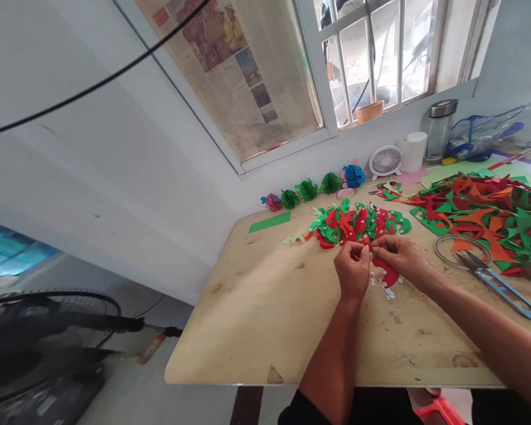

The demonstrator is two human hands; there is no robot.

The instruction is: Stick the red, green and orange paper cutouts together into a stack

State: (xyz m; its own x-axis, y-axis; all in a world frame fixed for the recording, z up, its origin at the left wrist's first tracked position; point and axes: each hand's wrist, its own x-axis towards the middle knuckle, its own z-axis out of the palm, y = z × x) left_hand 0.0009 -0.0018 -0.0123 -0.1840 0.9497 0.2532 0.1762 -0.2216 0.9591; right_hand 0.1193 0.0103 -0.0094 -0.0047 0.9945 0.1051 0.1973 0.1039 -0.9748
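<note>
Over the table, my left hand (pixel 353 267) and my right hand (pixel 400 258) meet with thumbs and fingertips pinched together. Between and below them shows a curved red paper cutout (pixel 386 274), its upper end hidden by the fingers. Small white paper bits (pixel 389 293) lie just under it on the wood. Right behind my hands is a heap of red and green paper cutouts (pixel 347 221), several with small white patches on them.
Thread snips (pixel 500 283) and a roll of clear tape (pixel 464 251) lie to the right. Behind them spreads a large pile of paper scraps (pixel 487 212). Folded paper figures (pixel 308 190), a small white fan (pixel 385 162) and a glass bottle (pixel 441 131) stand along the wall.
</note>
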